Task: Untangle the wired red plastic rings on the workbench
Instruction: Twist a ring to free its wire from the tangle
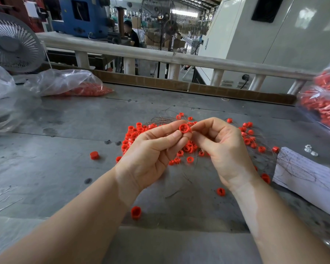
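Both hands (181, 147) pinch one red ring (184, 128) (cross-shaped hub inside).

left hand (151, 155) — bare, no glove | right hand (223, 149) — bare | forearms — sleeveless, no watch

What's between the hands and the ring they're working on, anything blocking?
Nothing visible. The left hand already pinches the red ring between thumb and fingers, held above the pile of wired rings. The right hand pinches right beside it, apparently at the thin wire, which is too fine to confirm.
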`<state>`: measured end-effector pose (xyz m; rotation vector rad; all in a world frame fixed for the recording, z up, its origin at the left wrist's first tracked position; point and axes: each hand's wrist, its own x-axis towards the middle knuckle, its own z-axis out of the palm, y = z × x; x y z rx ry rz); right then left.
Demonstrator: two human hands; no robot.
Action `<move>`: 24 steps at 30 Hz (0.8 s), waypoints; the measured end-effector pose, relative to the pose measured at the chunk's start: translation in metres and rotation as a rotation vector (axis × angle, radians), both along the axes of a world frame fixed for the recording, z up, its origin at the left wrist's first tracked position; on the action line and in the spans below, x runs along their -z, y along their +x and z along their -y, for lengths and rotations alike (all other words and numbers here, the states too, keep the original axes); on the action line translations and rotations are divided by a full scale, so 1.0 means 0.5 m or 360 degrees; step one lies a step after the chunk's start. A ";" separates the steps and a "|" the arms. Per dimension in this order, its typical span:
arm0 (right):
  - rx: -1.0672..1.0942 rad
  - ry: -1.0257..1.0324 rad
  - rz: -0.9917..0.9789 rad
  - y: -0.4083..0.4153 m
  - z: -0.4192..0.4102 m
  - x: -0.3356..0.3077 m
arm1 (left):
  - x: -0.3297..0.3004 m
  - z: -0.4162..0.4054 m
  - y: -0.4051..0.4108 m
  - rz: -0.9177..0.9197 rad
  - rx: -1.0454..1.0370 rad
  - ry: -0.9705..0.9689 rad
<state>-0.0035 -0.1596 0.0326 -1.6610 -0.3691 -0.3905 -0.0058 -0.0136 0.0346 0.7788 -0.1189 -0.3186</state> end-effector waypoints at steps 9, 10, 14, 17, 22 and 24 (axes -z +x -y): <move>-0.0141 0.0273 -0.0138 -0.002 -0.002 -0.004 | 0.002 0.000 -0.001 0.0081 0.0025 -0.0026; -0.0142 0.0292 -0.0159 -0.002 -0.002 -0.005 | 0.002 0.000 -0.001 0.0091 0.0031 -0.0030; -0.0122 0.0266 -0.0217 -0.003 -0.002 -0.004 | 0.003 0.000 0.000 0.0098 0.0029 -0.0050; -0.0146 0.0256 -0.0209 -0.003 -0.002 -0.002 | 0.004 -0.001 0.002 0.0092 0.0000 -0.0064; -0.0158 0.0253 -0.0204 -0.002 -0.002 -0.003 | 0.004 -0.003 0.003 0.0107 -0.0001 -0.0042; -0.0150 0.0263 -0.0202 -0.002 -0.001 -0.003 | 0.003 -0.003 0.003 0.0105 0.0019 -0.0030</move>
